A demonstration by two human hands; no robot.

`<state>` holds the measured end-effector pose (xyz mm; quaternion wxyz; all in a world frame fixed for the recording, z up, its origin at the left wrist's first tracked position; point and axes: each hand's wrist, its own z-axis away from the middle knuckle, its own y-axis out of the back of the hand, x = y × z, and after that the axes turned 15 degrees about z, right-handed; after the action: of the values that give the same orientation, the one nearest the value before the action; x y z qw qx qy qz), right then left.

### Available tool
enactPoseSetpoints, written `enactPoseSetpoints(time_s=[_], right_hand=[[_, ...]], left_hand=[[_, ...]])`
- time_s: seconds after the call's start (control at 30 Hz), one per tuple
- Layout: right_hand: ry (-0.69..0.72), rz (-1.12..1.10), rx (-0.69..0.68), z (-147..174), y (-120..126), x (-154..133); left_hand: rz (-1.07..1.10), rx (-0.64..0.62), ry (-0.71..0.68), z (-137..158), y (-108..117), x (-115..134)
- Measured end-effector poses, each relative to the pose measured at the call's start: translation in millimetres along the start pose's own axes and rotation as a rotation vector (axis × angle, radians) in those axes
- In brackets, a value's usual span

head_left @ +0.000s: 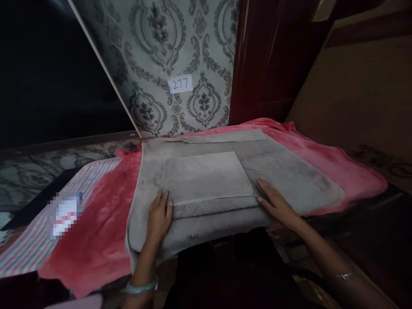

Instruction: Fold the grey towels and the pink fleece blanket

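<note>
A folded pale grey towel (209,176) lies flat in the middle of a larger spread grey cloth (292,180). My left hand (158,219) rests at the near left corner of the folded towel, its fingers stretched out and touching the fabric. At the near right corner is my right hand (277,206), fingers extended and apart, the tips at the towel's edge. Neither hand visibly grips anything. Darker fuzzy layers show along the near side of the folded towel. Beneath the grey cloth spreads a pink-red plush blanket (93,231).
A striped cloth (28,244) lies at the left, with a blurred white item (65,216) on it. A large dark screen (58,73) stands at the back left. Patterned wallpaper bears a paper label (180,83) reading 277. A big cardboard box (363,86) stands at the right.
</note>
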<state>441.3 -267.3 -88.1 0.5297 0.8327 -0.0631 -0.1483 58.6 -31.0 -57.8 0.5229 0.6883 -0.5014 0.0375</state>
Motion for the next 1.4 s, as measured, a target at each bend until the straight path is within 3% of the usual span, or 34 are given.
enactPoseSetpoints(time_s=[0.13, 0.27, 0.53, 0.73, 1.07, 1.27, 1.4], right_hand=[[0.151, -0.008, -0.044, 1, 15, -15], [0.213, 0.001, -0.057, 0, 15, -22], [0.286, -0.025, 0.058, -3, 1, -15], [0.335, 0.015, 0.1, -8, -5, -15], [0.277, -0.025, 0.117, -17, -5, -19], [0.272, -0.157, 0.144, -33, 1, -9], [0.229, -0.224, 0.106, -55, 16, -11]], left_hand=[[0.061, -0.157, -0.105, 7, 19, -3], [0.061, -0.335, -0.154, 11, 40, -1], [-0.071, -0.375, -0.207, 10, 52, 5], [-0.056, -0.458, -0.179, 8, 63, 8], [-0.136, -0.36, -0.215, 11, 60, 4], [-0.229, -0.402, -0.209, 10, 57, 42], [-0.163, -0.463, -0.243, 4, 22, 91]])
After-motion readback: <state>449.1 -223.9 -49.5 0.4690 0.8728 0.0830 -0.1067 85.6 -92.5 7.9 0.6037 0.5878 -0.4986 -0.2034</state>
